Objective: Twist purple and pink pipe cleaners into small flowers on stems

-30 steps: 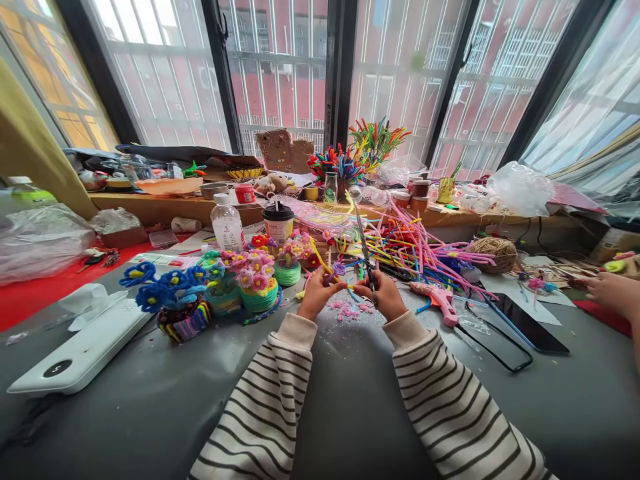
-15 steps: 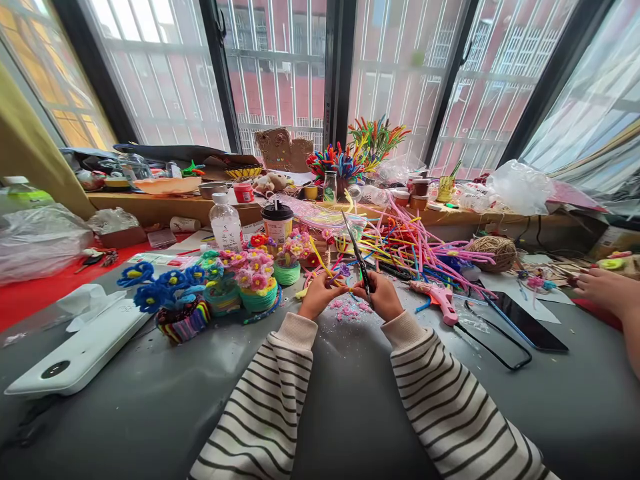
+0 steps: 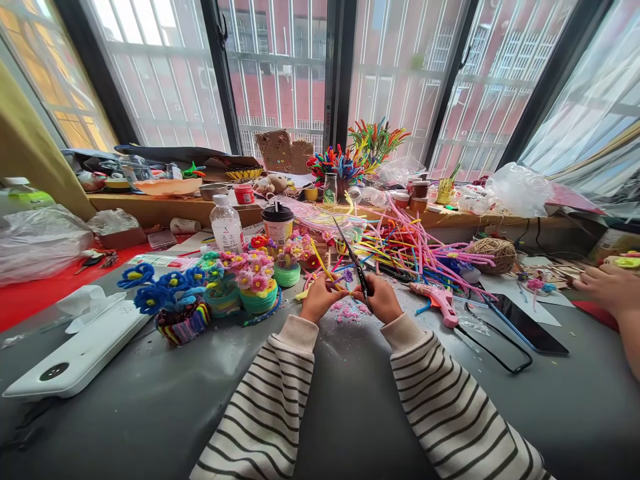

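Observation:
In the middle of the grey table (image 3: 370, 413), my left hand (image 3: 319, 298) pinches a yellow pipe cleaner (image 3: 323, 259) that sticks up and away from me. Black scissors (image 3: 356, 259) are gripped in my right hand (image 3: 383, 299), their blades pointing up and to the left. The fingertips of both hands nearly meet over a scatter of pink and pale fluff bits (image 3: 347, 311). What lies between the fingertips is too small to make out.
Left stand pots of blue flowers (image 3: 183, 323) and pink flowers (image 3: 257, 297), a bottle (image 3: 226, 223) and a lidded cup (image 3: 277, 223). To the right are loose pipe cleaners (image 3: 415, 233), a pink glue gun (image 3: 443, 303), a phone (image 3: 525, 323) and another person's hand (image 3: 607, 287).
The scissors have tilted further left, and my right hand has turned slightly with them. My left hand has barely shifted. The other person's hand at the right has moved a little.

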Tool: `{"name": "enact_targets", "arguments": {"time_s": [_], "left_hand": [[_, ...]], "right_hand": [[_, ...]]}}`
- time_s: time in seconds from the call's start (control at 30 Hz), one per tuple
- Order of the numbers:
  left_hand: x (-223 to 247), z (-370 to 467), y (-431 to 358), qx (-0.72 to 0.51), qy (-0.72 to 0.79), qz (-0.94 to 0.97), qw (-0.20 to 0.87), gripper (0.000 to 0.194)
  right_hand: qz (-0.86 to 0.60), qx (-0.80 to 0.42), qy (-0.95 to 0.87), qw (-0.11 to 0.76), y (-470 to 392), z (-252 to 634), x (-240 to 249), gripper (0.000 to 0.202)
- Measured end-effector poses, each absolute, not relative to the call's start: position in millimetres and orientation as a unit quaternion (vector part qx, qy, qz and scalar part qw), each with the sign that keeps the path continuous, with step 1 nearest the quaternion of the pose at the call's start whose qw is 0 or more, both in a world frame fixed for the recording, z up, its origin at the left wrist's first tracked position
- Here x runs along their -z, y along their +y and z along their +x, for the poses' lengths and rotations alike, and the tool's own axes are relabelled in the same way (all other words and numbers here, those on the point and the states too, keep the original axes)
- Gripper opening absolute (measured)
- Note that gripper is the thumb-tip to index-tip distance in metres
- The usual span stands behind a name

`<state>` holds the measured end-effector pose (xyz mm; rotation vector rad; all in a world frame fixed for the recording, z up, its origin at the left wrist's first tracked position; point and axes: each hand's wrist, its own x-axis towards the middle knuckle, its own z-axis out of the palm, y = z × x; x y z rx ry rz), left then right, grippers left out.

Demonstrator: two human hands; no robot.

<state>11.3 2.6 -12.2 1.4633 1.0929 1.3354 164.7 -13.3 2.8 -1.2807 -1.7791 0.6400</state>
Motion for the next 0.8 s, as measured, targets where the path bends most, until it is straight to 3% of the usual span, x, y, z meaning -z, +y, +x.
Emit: {"name": "enact_targets", "arguments": {"time_s": [0.23,0.37,0.63,0.8], "left_hand": [[3.3,10.9,-1.8,-0.512,0.46,0.594,0.417,0.022],[2.0,10.7,-2.3,-0.555,0.443,0.537,0.455,0.023],[-7.9,9.6,0.9,-0.69,0.375,0.414,0.46,0.024],[-11.4,9.6,6.4,-0.707,0.384,0.407,0.431,0.026]], "right_hand": [[-0.523,-0.247,-0.694,0.428,-12.5,167.9,-1.8,0.018],[-0.518,-0.276,-0.672,0.451,-13.9,168.8,-3.2,0.029],[-0.387,-0.585,-0.591,0.397,-40.4,184.7,0.3,0.051],[-0.329,-0.64,-0.601,0.348,-56.2,184.9,-0.2,0.052]]}}
